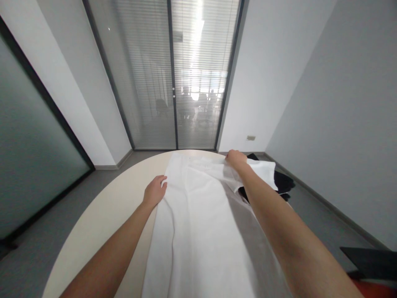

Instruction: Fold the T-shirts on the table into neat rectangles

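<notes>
A white shirt (201, 215) lies spread over the round table, its far end near the table's back edge and its near end running out of the bottom of the view. My left hand (155, 191) pinches the cloth at the shirt's left edge between thumb and fingers. Farther off on the right, my right hand (236, 159) is closed on the upper right part of the shirt, its fingertips partly hidden. Beyond that hand a white sleeve-like piece (263, 170) sticks out to the right. On the right side the cloth is lifted in a shaded fold.
Black cloth items (283, 182) lie at the table's right side, partly under the white sleeve piece. The pale round table (102, 223) shows on the left. A dark, flat-edged object (372, 263) stands at the lower right. Glass doors with blinds (149, 103) and walls stand beyond.
</notes>
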Motion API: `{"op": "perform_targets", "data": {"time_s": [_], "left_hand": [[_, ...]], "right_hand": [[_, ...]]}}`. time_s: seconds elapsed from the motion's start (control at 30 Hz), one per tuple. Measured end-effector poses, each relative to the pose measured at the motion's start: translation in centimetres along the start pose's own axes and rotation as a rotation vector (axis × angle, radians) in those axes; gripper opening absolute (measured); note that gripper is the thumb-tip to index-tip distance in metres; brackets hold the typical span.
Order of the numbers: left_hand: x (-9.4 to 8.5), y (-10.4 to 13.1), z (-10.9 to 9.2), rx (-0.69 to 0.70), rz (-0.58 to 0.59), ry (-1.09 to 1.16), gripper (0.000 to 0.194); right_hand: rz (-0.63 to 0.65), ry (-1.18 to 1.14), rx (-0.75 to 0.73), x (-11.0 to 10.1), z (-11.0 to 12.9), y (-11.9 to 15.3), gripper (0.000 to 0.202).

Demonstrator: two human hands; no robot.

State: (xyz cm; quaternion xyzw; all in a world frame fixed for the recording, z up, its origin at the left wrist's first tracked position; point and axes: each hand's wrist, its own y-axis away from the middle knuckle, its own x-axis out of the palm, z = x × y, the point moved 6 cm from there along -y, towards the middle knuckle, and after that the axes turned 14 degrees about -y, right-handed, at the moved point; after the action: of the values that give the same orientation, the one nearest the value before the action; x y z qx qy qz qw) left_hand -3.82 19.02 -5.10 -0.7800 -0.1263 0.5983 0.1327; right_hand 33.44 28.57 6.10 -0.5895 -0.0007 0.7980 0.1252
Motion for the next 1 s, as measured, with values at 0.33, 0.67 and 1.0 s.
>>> {"op": "perform_targets", "data": {"time_s": [0.33,0.67,1.0], "left_hand": [[0.6,-0.3,0.4,0.017,-0.001,-0.003,0.034],[1.1,-1.2,0.6,0.001,0.007,0.004,0.033],[1.6,-3.1,0.8,0.014,0.027,-0.111,0.037]], "right_hand": [[-0.065,0.015,0.055,0.0,1.0,-0.4,0.03],[-0.166,-0.046,0.046,-1.0,2.4,-3.0,0.036],[-0.064,-0.041,-0.154,2.3,3.7,-2.2,0.041]]}}
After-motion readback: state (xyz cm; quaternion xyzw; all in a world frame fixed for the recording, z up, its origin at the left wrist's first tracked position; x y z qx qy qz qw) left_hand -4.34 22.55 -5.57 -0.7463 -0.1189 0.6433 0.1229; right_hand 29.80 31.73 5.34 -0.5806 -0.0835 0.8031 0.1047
